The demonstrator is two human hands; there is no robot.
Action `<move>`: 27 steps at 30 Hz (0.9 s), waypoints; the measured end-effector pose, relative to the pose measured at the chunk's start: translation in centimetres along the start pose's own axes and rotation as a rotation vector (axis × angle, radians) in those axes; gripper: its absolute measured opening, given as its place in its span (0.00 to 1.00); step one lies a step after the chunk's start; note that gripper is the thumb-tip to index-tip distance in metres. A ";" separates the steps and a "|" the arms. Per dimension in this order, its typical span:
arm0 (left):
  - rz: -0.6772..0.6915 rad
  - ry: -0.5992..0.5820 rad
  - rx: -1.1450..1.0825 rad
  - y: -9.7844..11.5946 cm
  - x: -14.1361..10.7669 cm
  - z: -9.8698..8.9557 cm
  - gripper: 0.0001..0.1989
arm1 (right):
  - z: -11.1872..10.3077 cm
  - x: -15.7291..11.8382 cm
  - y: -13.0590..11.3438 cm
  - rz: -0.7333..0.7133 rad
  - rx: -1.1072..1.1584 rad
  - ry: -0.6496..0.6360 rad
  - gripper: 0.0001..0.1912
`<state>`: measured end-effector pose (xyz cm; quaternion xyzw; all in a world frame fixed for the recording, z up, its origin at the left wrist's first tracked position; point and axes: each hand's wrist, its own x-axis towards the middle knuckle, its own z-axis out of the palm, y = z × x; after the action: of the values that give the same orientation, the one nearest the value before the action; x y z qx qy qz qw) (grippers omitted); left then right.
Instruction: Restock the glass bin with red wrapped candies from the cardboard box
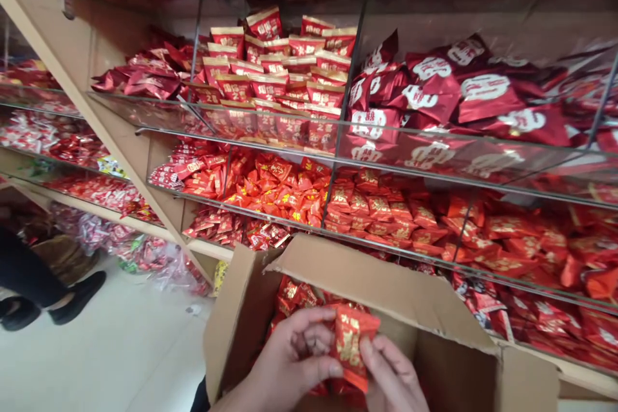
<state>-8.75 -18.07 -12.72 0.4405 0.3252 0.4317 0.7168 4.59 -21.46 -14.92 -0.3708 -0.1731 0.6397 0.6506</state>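
Note:
A small red snack packet [351, 342] with gold lettering is held up over an open cardboard box [376, 273]. My right hand [393, 373] pinches the packet's right edge between thumb and fingers. On the other side, my left hand [294, 354] has its fingers curled, with index fingertip and thumb at the packet's left edge. Beneath my hands, more red packets [297, 293] lie inside the box, partly covered by my hands. The box flaps stand folded outward, and part of the inside on the right is in shadow.
Glass-fronted shelves [333, 158] filled with red packets run behind the box. Maroon bags [434, 80] sit at the upper right, gold-topped red packets [270, 71] in the middle. At left, a person's legs and black shoes [77, 296] stand on the pale floor [120, 347] near bagged goods.

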 end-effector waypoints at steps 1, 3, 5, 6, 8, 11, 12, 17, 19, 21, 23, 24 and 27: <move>-0.007 0.017 -0.005 0.2 0.2 0.2 0.23 | 0.3 0.1 -0.5 -0.002 0.010 0.013 0.07; 0.003 0.034 -0.032 0.6 0.6 0.7 0.24 | 0.8 0.3 -1.3 -0.030 0.004 0.055 0.06; 0.016 0.026 -0.051 0.8 1.1 1.0 0.26 | 1.3 0.5 -1.9 -0.063 -0.035 0.080 0.06; 0.027 0.021 -0.057 0.9 1.2 1.2 0.26 | 1.5 0.6 -2.0 -0.078 -0.063 0.076 0.06; 0.061 0.025 -0.049 1.0 1.3 1.5 0.23 | 1.5 0.7 -2.0 -0.099 -0.123 0.047 0.06; 0.098 0.062 -0.020 1.1 1.2 1.7 0.18 | 1.0 0.7 -1.6 -0.122 -0.187 0.013 0.06; 0.099 0.074 -0.013 1.0 1.2 1.7 0.18 | 0.8 0.7 -1.4 -0.125 -0.210 -0.002 0.06; 0.067 0.090 -0.048 0.4 0.9 1.2 0.19 | -0.3 0.3 -0.2 -0.163 -0.343 -0.054 0.07; 0.047 0.106 -0.061 0.1 0.9 1.0 0.20 | -0.2 0.3 0.1 -0.223 -0.405 0.008 0.07; 0.045 0.156 -0.054 0.0 0.9 1.0 0.20 | -0.1 0.4 0.1 -0.390 -0.521 0.082 0.12; 0.058 0.203 -0.037 0.1 1.2 1.0 0.18 | 0.0 0.6 -0.6 -0.692 -0.770 0.065 0.19; 0.063 0.214 -0.029 0.1 1.3 1.0 0.17 | 0.0 0.7 -1.2 -0.863 -0.947 -0.010 0.21; 0.090 0.211 0.007 0.6 1.7 1.4 0.11 | -0.2 1.1 -3.7 -1.216 -1.465 -0.359 0.20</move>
<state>-7.04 -16.92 -11.76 0.4092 0.3806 0.5062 0.6569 7.41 -20.13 -12.72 -0.4282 -0.7878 -0.0254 0.4419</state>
